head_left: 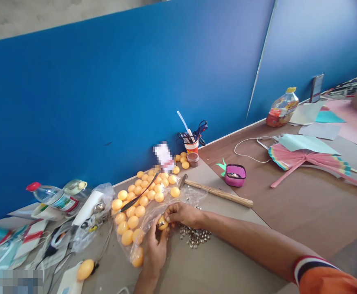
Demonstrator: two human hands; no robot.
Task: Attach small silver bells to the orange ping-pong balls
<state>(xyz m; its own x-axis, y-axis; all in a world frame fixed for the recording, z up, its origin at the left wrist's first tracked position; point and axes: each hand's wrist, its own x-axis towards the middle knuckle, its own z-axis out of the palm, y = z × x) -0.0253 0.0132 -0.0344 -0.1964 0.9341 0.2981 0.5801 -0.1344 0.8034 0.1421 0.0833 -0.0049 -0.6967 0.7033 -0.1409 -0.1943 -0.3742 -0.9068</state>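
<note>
My left hand [157, 249] is closed around an orange table tennis ball [162, 223], with a dark, shiny spot on its side. Against the ball's right side, my right hand [181, 215] has its thumb and fingers pinched together; anything between them is too small to make out. Just below the right wrist lies a pile of small shiny metal pieces [197, 237]. Many more orange balls [140, 211] rest on and inside a clear plastic bag [178, 194] behind and left of my hands. A thin black strip [138, 196] lies across them.
Beyond my right forearm lies a wooden-handled hammer [221, 192], near a purple pouch [235, 175]. A cup of tools [191, 145] stands by the blue partition [120, 90]. Bottles [56, 197] and wrappers crowd the left; a pink paper fan [307, 157] lies right.
</note>
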